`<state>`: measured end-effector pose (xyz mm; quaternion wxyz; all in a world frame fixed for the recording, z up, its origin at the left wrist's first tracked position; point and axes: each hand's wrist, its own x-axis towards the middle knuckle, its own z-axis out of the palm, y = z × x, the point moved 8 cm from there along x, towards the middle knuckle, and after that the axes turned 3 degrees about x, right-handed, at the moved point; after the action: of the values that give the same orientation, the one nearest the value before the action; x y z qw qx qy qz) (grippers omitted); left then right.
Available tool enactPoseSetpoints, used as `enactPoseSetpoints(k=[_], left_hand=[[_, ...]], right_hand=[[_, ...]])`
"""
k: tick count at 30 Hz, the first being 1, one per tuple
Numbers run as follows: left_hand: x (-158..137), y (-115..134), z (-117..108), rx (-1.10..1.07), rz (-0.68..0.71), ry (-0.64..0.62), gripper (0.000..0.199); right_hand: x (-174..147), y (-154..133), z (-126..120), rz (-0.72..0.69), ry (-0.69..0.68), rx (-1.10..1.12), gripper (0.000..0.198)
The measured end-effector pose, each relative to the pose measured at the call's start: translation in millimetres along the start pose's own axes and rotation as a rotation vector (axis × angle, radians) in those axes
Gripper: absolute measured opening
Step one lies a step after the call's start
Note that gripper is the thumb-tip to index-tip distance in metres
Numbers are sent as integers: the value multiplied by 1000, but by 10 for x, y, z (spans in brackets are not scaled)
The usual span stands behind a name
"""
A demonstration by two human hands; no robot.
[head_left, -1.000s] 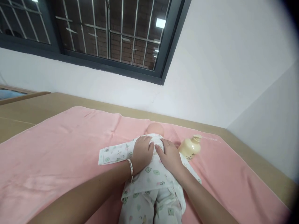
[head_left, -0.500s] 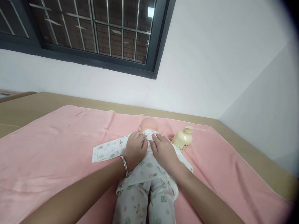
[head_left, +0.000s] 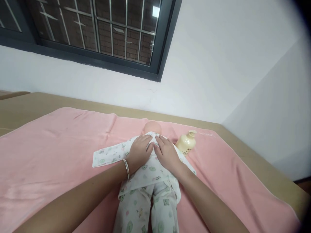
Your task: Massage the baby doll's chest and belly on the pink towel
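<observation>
As I watch from afar through the head view, left forearm (head_left: 75,199): it runs in from the lower left, slanting up and inward, with a silver bracelet (head_left: 126,169) around the wrist.
Right forearm (head_left: 206,200): it comes from the lower right, slanting inward as a mirror of the other.
Left hand (head_left: 139,152): I have it palm down on the upper torso of the doll (head_left: 153,173), fingers (head_left: 145,138) extended side by side, aimed forward and inward; it is unclenched and grasps nothing.
Right hand (head_left: 167,152): likewise palm down on the upper torso, fingers straight and tilted inward, loose, clasping nothing that I can see.
Thumbs (head_left: 150,147): they stand out from the fingers and point towards each other, tips close together.
Doll: it lies lengthwise between the forearms on a pink blanket (head_left: 60,152), its head (head_left: 152,127) at the far end, legs towards me; whether it faces up or down I cannot tell.
Clothing: white, printed with small green motifs; one sleeve (head_left: 107,156) reaches out flat to the left, and trousers (head_left: 136,207) show below the hem.
Pump bottle (head_left: 186,142): pale yellow, on the blanket beside the doll, near the right fingertips.
Bench (head_left: 26,106): its tan border shows around the blanket, with a white wall (head_left: 199,64) and a barred window (head_left: 102,35) behind.
</observation>
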<state>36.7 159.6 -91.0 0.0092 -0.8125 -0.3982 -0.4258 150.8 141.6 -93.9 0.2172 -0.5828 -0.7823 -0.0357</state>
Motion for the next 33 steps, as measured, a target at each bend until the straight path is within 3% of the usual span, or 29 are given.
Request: enactPoseSetpoints(k=[4, 8, 11, 16, 25, 28, 33], left_hand=[[-32, 68, -103, -5, 50, 58, 21], [-46, 34, -162, 31, -37, 80, 22], [-21, -36, -101, 47, -102, 26, 23], [27, -51, 27, -52, -27, -80, 32], [-15, 47, -70, -82, 88, -12, 22], [-30, 63, -140, -57, 68, 41, 23], [-52, 29, -231, 4, -41, 106, 29]], right_hand=[[-111, -207, -89, -22, 24, -113, 44], [-219, -347, -160, 9, 53, -198, 46], [-178, -223, -114, 67, 25, -142, 48], [-37, 7, 3, 20, -24, 2, 55], [-65, -159, -78, -123, 85, -26, 42], [-115, -191, -101, -74, 122, -50, 37], [-182, -132, -133, 125, 130, -36, 36]])
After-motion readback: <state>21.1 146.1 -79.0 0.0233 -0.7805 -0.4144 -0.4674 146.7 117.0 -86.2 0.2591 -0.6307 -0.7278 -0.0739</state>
